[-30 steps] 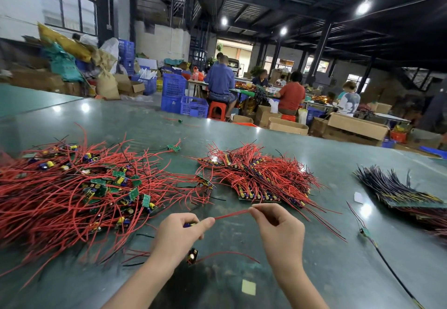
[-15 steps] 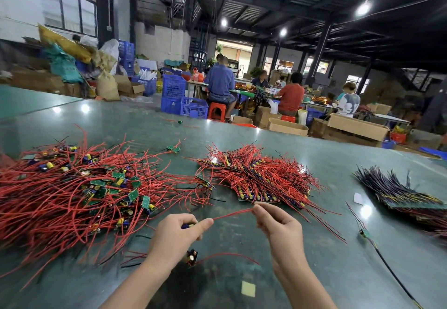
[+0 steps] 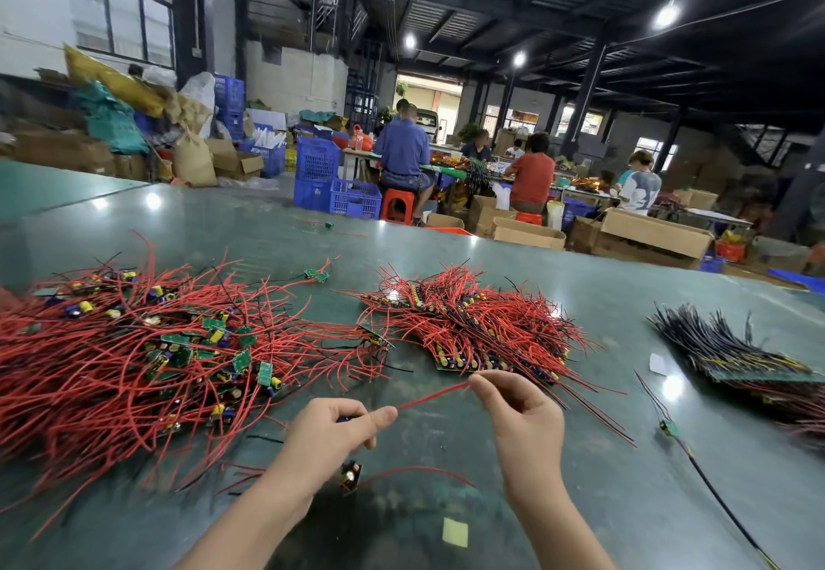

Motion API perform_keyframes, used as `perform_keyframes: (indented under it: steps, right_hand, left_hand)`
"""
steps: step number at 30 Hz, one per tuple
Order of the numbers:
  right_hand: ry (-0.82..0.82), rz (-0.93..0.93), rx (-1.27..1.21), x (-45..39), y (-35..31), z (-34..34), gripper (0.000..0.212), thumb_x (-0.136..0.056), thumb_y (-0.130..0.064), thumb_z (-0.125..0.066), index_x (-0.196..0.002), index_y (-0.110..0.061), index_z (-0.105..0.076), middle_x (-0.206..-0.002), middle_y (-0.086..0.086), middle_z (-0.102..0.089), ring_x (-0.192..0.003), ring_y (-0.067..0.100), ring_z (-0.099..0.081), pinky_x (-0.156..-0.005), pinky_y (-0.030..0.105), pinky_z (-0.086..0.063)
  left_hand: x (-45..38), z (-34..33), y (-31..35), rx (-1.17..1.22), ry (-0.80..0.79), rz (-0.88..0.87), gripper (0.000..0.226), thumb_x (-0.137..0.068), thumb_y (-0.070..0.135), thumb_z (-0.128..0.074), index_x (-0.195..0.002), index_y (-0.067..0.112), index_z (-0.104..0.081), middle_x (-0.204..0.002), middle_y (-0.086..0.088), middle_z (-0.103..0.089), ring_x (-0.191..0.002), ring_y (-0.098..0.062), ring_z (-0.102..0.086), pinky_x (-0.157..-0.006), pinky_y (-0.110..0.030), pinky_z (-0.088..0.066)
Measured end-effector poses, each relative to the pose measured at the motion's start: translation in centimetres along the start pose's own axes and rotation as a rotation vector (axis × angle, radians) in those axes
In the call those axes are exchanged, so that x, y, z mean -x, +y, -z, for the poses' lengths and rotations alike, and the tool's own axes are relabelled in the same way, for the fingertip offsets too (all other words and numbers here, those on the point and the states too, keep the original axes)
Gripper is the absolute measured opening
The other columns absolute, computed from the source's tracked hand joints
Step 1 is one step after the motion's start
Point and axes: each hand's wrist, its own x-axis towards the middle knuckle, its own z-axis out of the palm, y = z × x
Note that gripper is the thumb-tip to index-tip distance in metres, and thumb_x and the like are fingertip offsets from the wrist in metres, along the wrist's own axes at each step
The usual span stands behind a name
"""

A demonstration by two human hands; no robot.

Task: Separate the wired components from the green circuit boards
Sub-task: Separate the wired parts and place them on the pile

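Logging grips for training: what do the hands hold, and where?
Both hold one red wire: right hand pinches its far end, left hand its near end.

bare table [image 3: 580,502] ahead, red wire piles [image 3: 111,368] flanking (left denser)

A glossy green table [image 3: 558,301] bears two red-wire heaps [image 3: 111,368] [image 3: 468,324], a dark-wire stack [image 3: 732,346] and a yellow scrap [image 3: 455,532]

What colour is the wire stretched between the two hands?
Red. The wire shows best in the head view, the only view here.
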Motion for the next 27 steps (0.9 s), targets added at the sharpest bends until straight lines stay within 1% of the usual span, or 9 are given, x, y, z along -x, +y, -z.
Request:
perform_keyframes:
  steps: [3, 6, 11, 14, 19, 23, 24, 25, 27]
  right_hand:
    - [0.044, 0.178, 0.275, -0.1, 0.3, -0.1, 0.022, -0.075, -0.001, -0.074, -0.068, -0.021, -0.067, -0.067, -0.006, -0.067, -0.068, 0.003, -0.058, -0.063, 0.006, -0.040]
    - [0.042, 0.196, 0.325, -0.2, 0.4, -0.3, 0.024, -0.075, 0.000, -0.073, -0.069, -0.021, -0.065, -0.069, -0.008, -0.065, -0.070, 0.000, -0.057, -0.062, 0.004, -0.038]
    - [-0.081, -0.093, 0.111, -0.5, 0.7, 0.2, 0.015, -0.075, -0.009, -0.076, -0.065, -0.021, -0.074, -0.065, -0.005, -0.071, -0.058, 0.001, -0.059, -0.060, 0.012, -0.048]
    - [-0.133, -0.255, -0.018, -0.7, 0.6, 0.5, 0.014, -0.074, -0.006, -0.075, -0.067, -0.018, -0.076, -0.060, 0.000, -0.068, -0.054, 0.005, -0.058, -0.058, 0.014, -0.050]
    - [-0.054, -0.088, 0.222, -1.0, 0.9, 0.8, 0.016, -0.071, -0.006, -0.078, -0.063, -0.019, -0.073, -0.052, -0.008, -0.065, -0.048, -0.003, -0.051, -0.052, 0.010, -0.041]
    - [0.015, -0.017, 0.237, -1.0, 1.2, 0.8, 0.018, -0.073, -0.007, -0.077, -0.064, -0.021, -0.071, -0.055, -0.013, -0.065, -0.051, -0.002, -0.053, -0.054, 0.009, -0.039]
    - [0.016, -0.003, 0.215, -1.0, 1.3, 0.8, 0.018, -0.074, -0.006, -0.076, -0.066, -0.022, -0.071, -0.059, -0.013, -0.066, -0.053, -0.002, -0.053, -0.056, 0.009, -0.040]
    - [0.008, 0.015, 0.181, -1.0, 1.3, 0.8, 0.018, -0.075, -0.006, -0.075, -0.070, -0.023, -0.071, -0.064, -0.012, -0.068, -0.057, -0.002, -0.055, -0.058, 0.009, -0.041]
    - [-0.008, 0.044, 0.114, -0.8, 1.2, 0.5, 0.018, -0.080, -0.008, -0.071, -0.085, -0.026, -0.069, -0.077, -0.014, -0.070, -0.066, -0.002, -0.059, -0.062, 0.008, -0.043]
  left_hand:
    - [0.1, -0.4, -0.2, -0.136, 0.057, -0.043, 0.043, -0.074, 0.055, -0.069, -0.048, 0.023, -0.059, -0.041, 0.005, -0.043, -0.042, -0.008, -0.038, -0.058, -0.028, -0.033]
    - [0.4, -0.6, 0.1, -0.225, 0.117, -0.073, 0.040, -0.075, 0.059, -0.066, -0.051, 0.027, -0.059, -0.038, 0.006, -0.043, -0.038, -0.005, -0.038, -0.054, -0.027, -0.032]
    - [0.8, 0.2, 0.7, -0.340, 0.207, -0.124, 0.031, -0.075, 0.058, -0.065, -0.052, 0.038, -0.058, -0.038, 0.008, -0.045, -0.041, -0.004, -0.044, -0.047, -0.025, -0.027]
    - [0.6, 0.6, 0.8, -0.338, 0.228, -0.103, 0.034, -0.075, 0.057, -0.067, -0.049, 0.035, -0.057, -0.037, 0.007, -0.043, -0.040, -0.006, -0.042, -0.047, -0.026, -0.026]
    - [0.9, -0.1, 0.9, -0.518, 0.272, -0.123, 0.043, -0.073, 0.063, -0.063, -0.050, 0.029, -0.054, -0.044, 0.014, -0.049, -0.046, -0.006, -0.044, -0.046, -0.025, -0.025]
    - [1.2, -0.6, 1.2, -0.554, 0.244, -0.167, 0.046, -0.074, 0.066, -0.061, -0.052, 0.027, -0.053, -0.044, 0.009, -0.046, -0.049, -0.009, -0.043, -0.049, -0.025, -0.027]
    - [1.2, -0.5, 1.3, -0.493, 0.201, -0.171, 0.048, -0.076, 0.066, -0.058, -0.053, 0.025, -0.055, -0.043, 0.006, -0.044, -0.048, -0.010, -0.041, -0.050, -0.026, -0.028]
    - [1.1, -0.2, 1.5, -0.324, 0.145, -0.149, 0.049, -0.080, 0.063, -0.054, -0.054, 0.021, -0.057, -0.044, 0.006, -0.041, -0.046, -0.011, -0.038, -0.050, -0.025, -0.028]
    - [0.7, 0.6, 2.0, 0.238, 0.015, 0.038, 0.043, -0.093, 0.039, -0.043, -0.063, 0.013, -0.060, -0.047, 0.006, -0.038, -0.038, -0.009, -0.029, -0.041, -0.019, -0.023]
